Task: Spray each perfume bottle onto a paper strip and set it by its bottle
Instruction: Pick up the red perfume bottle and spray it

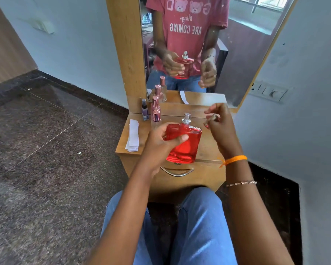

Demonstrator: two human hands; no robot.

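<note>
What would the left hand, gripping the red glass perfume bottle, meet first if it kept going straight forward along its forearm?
Probably the clear perfume bottle with the rose-gold cap, nearest in the row beyond the left hand and the red glass perfume bottle. Depth is unclear from one view, so the hand might pass above it.

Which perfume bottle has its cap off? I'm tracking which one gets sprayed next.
The red flask-shaped bottle gripped by the left hand; its silver nozzle is bare, while the pink-capped bottles remain capped.

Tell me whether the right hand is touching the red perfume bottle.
Apart. The head view shows the right hand up beside the sprayer with bare wood between it and the red perfume bottle; only the left hand grips the bottle.
</note>
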